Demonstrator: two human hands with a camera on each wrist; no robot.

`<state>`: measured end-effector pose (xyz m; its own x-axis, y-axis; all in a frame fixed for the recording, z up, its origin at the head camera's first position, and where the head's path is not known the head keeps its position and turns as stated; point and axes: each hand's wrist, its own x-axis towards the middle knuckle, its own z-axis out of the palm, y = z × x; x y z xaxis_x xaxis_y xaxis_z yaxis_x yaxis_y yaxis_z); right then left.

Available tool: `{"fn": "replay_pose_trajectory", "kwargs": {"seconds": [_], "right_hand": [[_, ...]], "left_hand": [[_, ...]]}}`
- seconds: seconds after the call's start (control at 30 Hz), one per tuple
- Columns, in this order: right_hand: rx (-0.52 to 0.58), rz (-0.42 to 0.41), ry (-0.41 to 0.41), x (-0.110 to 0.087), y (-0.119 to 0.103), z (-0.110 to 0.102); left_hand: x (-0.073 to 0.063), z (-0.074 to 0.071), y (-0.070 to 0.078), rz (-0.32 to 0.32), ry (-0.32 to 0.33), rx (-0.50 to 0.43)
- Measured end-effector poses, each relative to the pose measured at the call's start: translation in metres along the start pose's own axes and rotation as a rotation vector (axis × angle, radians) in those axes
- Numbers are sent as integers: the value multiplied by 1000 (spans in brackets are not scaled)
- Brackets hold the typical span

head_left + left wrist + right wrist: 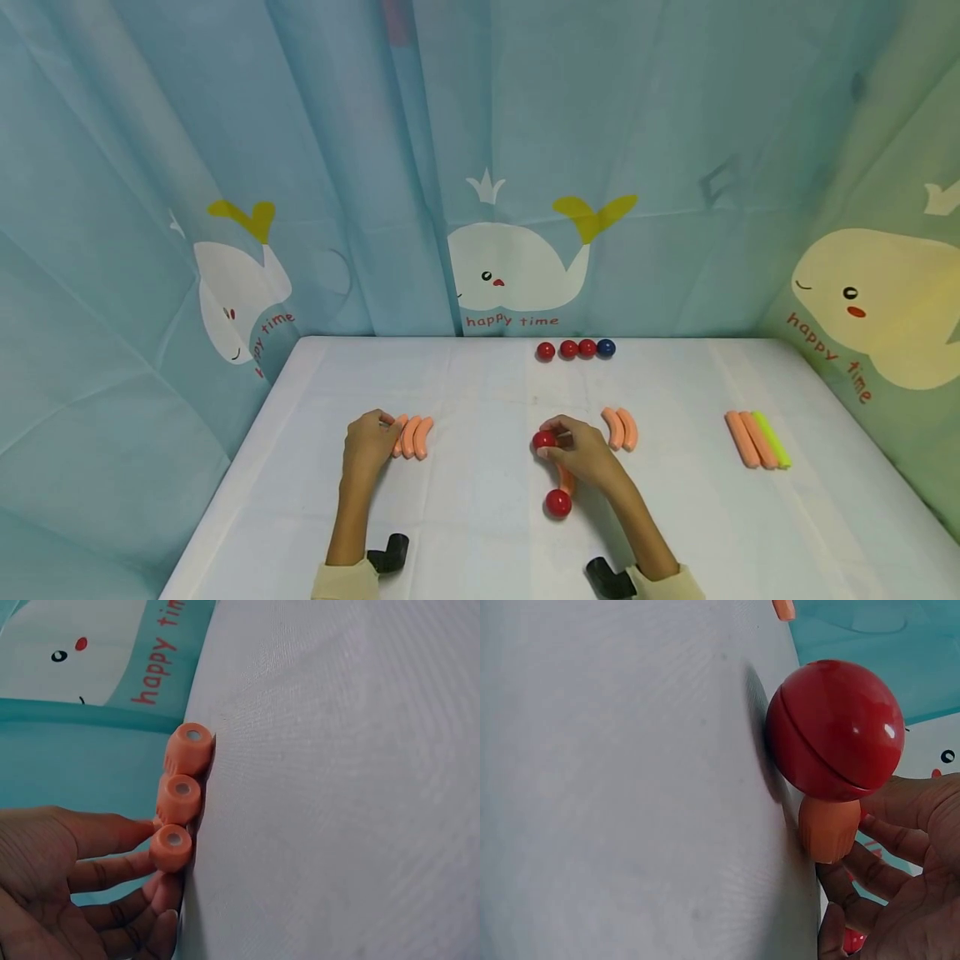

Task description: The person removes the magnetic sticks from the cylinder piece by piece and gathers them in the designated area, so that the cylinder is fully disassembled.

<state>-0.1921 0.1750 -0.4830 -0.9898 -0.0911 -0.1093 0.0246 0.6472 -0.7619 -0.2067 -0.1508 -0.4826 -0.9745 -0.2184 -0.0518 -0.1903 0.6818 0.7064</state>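
Three curved orange sticks [422, 437] lie side by side on the left of the table. My left hand [366, 443] pinches the leftmost orange stick [171, 849] between thumb and fingers; its far part is hidden. Near the middle, my right hand [588, 454] holds a red ball [543, 441] with thumb and fingertips. This ball is at the far end of another curved orange stick [567, 480], partly covered by the hand. At that stick's near end is a second red ball [558, 503], which touches it in the right wrist view.
Three red balls [568, 349] and a blue ball [606, 348] line the table's back edge. Two curved orange sticks [622, 428] lie right of my right hand. Farther right are two straight orange sticks [750, 439] and a green stick [772, 439]. A whale-print curtain [375, 167] encloses the table.
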Motion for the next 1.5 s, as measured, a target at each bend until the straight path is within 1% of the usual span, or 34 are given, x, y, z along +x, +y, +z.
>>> {"fn": "replay_pose_trajectory", "kwargs": {"seconds": [0.3, 0.4, 0.5, 0.57, 0.7, 0.77, 0.87, 1.0, 1.1, 1.13, 1.3, 1.4, 1.5], "right_hand": [[2, 1, 1, 0, -1, 0], [0, 0, -2, 0, -1, 0], [2, -7, -2, -1, 0, -1], [5, -9, -2, -2, 0, -2], [8, -16, -4, -3, 1, -4], [8, -24, -7, -3, 2, -5], [6, -29, -9, -3, 2, -6], [-10, -23, -7, -6, 2, -7], [-34, -28, -2, -9, 2, -9], [-36, -21, -1, -11, 1, -10], [-70, 7, -12, -18, 0, -13], [-101, 33, -20, -22, -2, -13], [-131, 54, -20, -25, -3, -13]], "left_hand": [[0, -3, -1, -2, 8, 15], [-2, -5, 2, 8, 29, 13], [-6, -6, 9, 54, 46, -23], [-9, -6, 17, 106, 51, -57], [-14, -4, 33, 212, 27, -134], [-17, -1, 41, 254, 0, -169], [-21, 5, 51, 320, -54, -177], [-25, 18, 58, 389, -202, -157], [-28, 31, 61, 425, -318, -149], [-29, 35, 61, 436, -346, -141], [-32, 52, 63, 493, -419, -83], [-34, 57, 64, 506, -453, -60], [-36, 59, 66, 492, -473, -56]]}}
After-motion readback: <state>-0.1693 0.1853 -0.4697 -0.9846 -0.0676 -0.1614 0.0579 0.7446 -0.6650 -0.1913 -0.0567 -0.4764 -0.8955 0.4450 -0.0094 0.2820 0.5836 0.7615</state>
